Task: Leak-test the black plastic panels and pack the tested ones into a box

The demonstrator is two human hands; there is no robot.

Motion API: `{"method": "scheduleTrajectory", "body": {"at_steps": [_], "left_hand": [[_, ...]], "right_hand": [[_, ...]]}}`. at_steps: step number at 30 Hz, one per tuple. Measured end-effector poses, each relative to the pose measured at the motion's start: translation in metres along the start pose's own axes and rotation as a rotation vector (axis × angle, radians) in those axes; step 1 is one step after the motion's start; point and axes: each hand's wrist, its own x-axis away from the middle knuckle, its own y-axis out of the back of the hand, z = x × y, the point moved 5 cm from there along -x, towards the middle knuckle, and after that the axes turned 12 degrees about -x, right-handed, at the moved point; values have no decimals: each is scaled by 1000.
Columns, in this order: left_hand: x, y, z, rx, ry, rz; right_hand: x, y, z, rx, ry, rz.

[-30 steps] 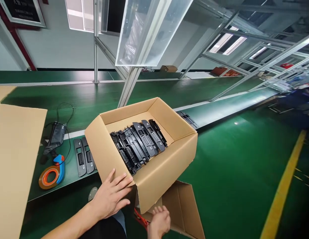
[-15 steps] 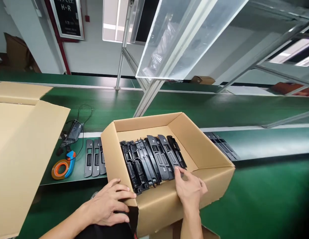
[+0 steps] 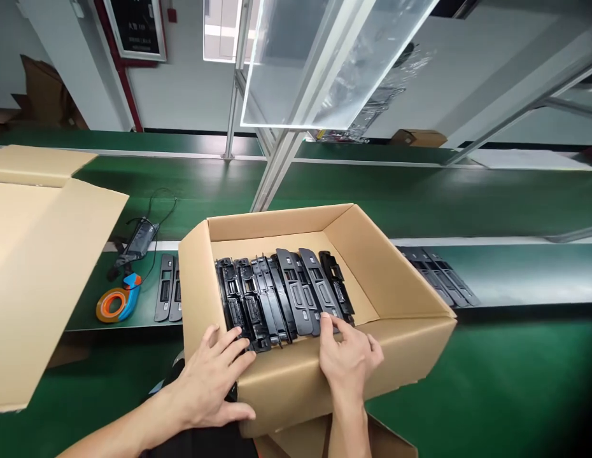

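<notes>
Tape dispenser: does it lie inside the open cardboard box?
No, the tape dispenser lies on the green conveyor belt, outside and to the left of the cardboard box.

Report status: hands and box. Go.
Left hand flat on cardboard box, near corner. Right hand, fingertips on black plastic parts inside. Tape dispenser left of box, apart.

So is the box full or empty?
Part full: black parts line the left of the box; bare floor shows on the right.
</notes>
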Motion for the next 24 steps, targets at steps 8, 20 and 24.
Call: {"method": "scheduleTrajectory", "body": {"at_steps": [8,20,24], "left_hand": [[0,2,-4,-38,81,29],[-2,0,-3,65,206,43],[-2,-1,-1,66,201,14]], "right_hand": [[-13,-28,57,275,217,784],[22,-129,171,381,561,1191],[9,-135,163,316,447,1162]]}}
